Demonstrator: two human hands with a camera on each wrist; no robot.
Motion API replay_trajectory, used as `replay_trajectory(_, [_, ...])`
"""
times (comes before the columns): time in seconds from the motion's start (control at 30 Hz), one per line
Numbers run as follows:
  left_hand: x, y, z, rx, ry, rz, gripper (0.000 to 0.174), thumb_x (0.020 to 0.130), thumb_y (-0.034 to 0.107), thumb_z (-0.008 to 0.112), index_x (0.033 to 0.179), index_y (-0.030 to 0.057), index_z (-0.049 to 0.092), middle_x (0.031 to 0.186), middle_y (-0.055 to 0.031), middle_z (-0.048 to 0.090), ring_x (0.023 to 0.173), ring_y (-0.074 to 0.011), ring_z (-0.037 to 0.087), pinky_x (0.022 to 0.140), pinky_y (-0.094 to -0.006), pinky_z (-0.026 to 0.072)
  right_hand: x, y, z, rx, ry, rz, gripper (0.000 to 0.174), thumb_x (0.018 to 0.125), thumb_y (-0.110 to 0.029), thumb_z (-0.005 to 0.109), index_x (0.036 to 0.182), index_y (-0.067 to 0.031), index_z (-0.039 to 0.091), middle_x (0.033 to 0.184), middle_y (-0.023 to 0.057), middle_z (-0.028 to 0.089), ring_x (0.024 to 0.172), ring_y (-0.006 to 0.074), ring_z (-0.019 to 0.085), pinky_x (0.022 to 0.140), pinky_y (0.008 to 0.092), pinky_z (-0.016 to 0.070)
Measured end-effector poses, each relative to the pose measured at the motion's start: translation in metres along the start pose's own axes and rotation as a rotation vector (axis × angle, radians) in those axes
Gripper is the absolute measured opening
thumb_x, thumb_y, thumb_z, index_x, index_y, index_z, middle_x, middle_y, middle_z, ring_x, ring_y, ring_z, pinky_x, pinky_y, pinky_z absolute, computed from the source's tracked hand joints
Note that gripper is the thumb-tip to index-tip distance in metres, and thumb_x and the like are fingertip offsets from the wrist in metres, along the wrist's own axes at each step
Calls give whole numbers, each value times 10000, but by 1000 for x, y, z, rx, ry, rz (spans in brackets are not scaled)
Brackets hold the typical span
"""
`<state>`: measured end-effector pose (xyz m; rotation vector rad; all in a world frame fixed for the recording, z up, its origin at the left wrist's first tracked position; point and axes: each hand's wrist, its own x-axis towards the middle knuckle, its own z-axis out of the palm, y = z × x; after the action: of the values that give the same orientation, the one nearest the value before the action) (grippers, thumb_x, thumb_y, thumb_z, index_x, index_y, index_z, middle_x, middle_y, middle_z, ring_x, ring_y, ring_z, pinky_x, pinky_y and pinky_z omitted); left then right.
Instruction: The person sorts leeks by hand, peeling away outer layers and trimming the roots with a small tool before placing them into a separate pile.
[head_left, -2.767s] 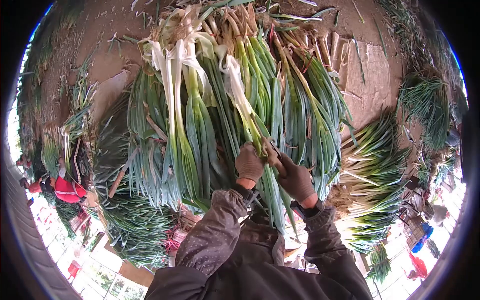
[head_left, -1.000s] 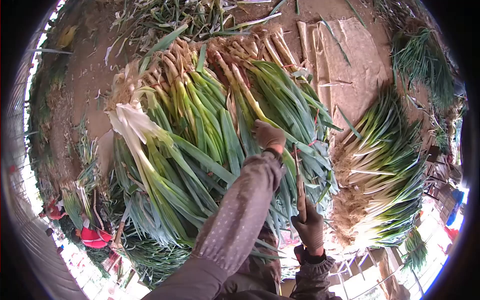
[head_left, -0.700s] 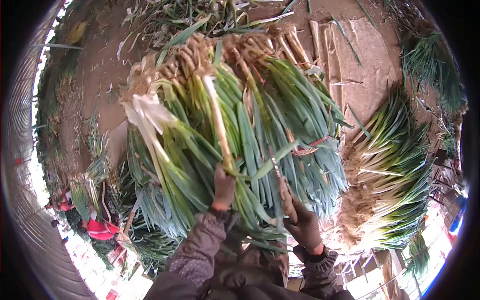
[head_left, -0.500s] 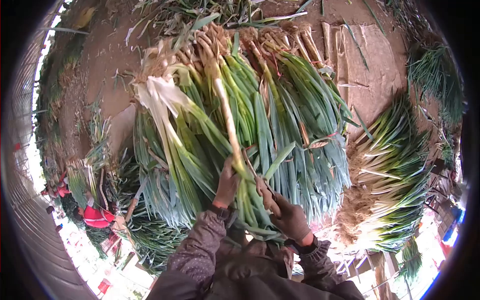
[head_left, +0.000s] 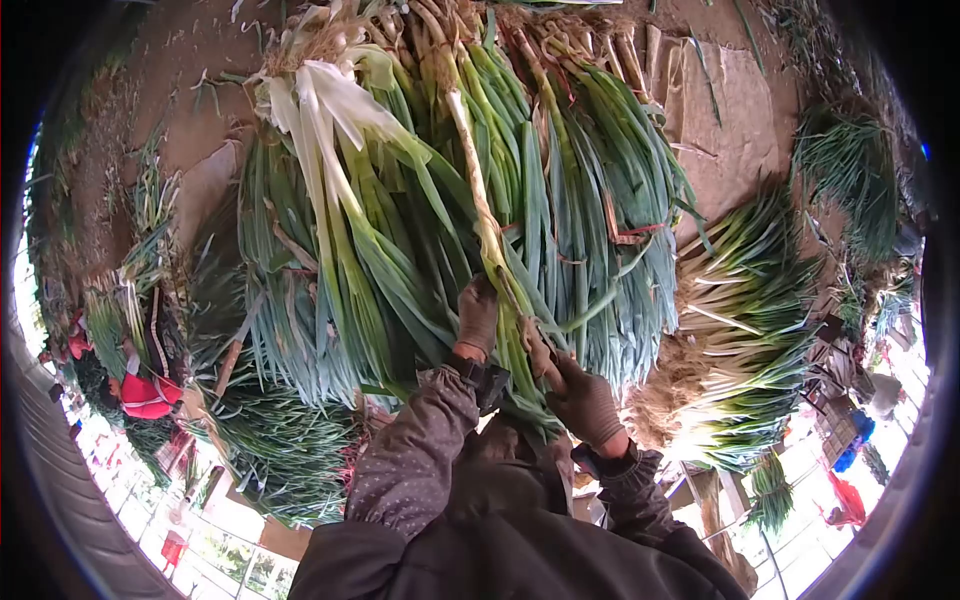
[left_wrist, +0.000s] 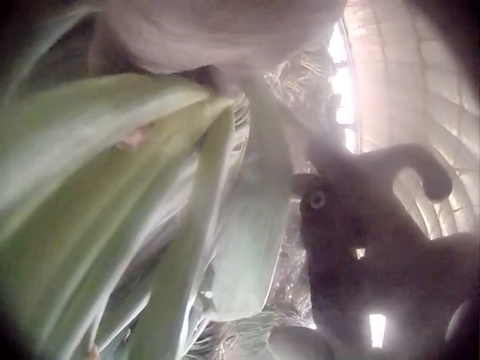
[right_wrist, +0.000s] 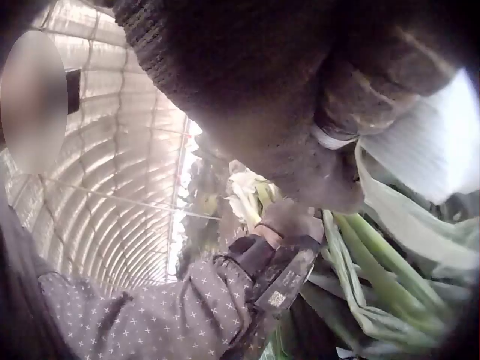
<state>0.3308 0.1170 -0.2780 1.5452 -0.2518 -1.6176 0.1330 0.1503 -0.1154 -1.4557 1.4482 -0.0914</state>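
In the head view, a big green onion [head_left: 474,180] stretches from the heap toward the body, its pale stalk uppermost. My gloved left hand [head_left: 478,315] grips it low down, where the stalk turns to leaf. My gloved right hand [head_left: 588,402] holds a knife by its wooden handle [head_left: 541,356], the dark blade lying along the onion just right of the left hand. Leaves fan out below the left hand [left_wrist: 217,34] in the left wrist view. The right wrist view shows my right hand [right_wrist: 285,97] large and dark, with a pale leaf [right_wrist: 420,202] beside it.
Thick bunches of green onions [head_left: 620,170] lie roots away from me, some tied with red bands. To the right is a row of onions with white stalks [head_left: 735,320]; more leaves [head_left: 270,450] pile at lower left. Cardboard [head_left: 730,140] covers the ground at upper right.
From reaching over the right-hand bunch, my left hand came back to the left, bringing an onion toward me. My right hand raised the knife up to that onion. The head view has also shifted.
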Motion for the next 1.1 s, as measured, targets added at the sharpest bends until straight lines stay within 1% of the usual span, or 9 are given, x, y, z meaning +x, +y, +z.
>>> replay_trajectory(0.1, [-2,-4,-8,-54,-7,-23,288,1056,240,562,1247,41,646,1086,-16,679,956,-111,642,855,-288,527,-5,-8,-3,-95,-45,117,559,819,-158,685,1362,-119,559,905,245,695,826,477,672,717,548,559])
replay_trajectory(0.17, [-11,8,-8,-67,-46,-39,310,1057,276,561,1250,52,654,1083,-11,681,957,-112,647,856,-286,531,-3,-7,-1,-89,-26,66,548,823,-151,679,1357,-125,560,902,247,693,814,478,671,699,552,555])
replay_trajectory(0.3, [-14,7,-10,-152,-74,-48,271,1043,210,572,1231,40,667,1076,-11,695,934,-108,653,843,-289,540,9,-11,1,-104,-29,107,578,804,-131,677,1370,-104,563,1038,239,693,920,454,670,752,498,575])
replay_trajectory(0.37, [-17,16,-6,-190,-41,-88,220,1028,99,577,1195,4,684,1037,-13,718,888,-86,650,807,-284,544,24,-16,0,-114,2,84,541,809,-137,674,1341,-104,578,1002,234,698,889,459,668,730,509,569])
replay_trajectory(0.57, [-14,16,-8,-39,-16,18,225,1031,134,580,1153,-10,702,1000,-11,705,855,-83,626,773,-276,524,70,-7,5,-193,68,-11,472,870,-180,657,1334,-126,586,964,232,695,819,463,665,669,521,553])
replay_trajectory(0.77, [-13,26,-16,249,-45,130,279,1045,197,572,1157,-23,702,982,8,687,877,-62,570,795,-260,499,108,-17,8,-197,126,-39,440,898,-196,647,1332,-149,589,899,227,699,832,464,666,690,544,548])
replay_trajectory(0.97, [-13,17,-13,-5,34,-30,304,1058,216,558,1162,-41,684,997,-7,688,900,-84,566,823,-289,493,154,-13,11,-175,168,-136,489,854,-188,662,1334,-163,570,891,240,694,809,482,658,702,586,520])
replay_trajectory(1.0, [-13,17,-14,10,10,-6,306,1051,212,563,1169,-45,680,1008,-14,690,914,-92,575,841,-288,491,161,-18,9,-180,175,-91,453,863,-202,670,1306,-140,601,970,242,697,884,464,665,724,552,542])
replay_trajectory(1.1, [-18,20,-18,122,-68,52,318,1014,196,588,1202,-49,664,1044,-35,691,953,-115,597,887,-293,490,186,-25,9,-147,260,-171,415,875,-216,673,1279,-137,622,942,245,696,869,468,665,721,547,540])
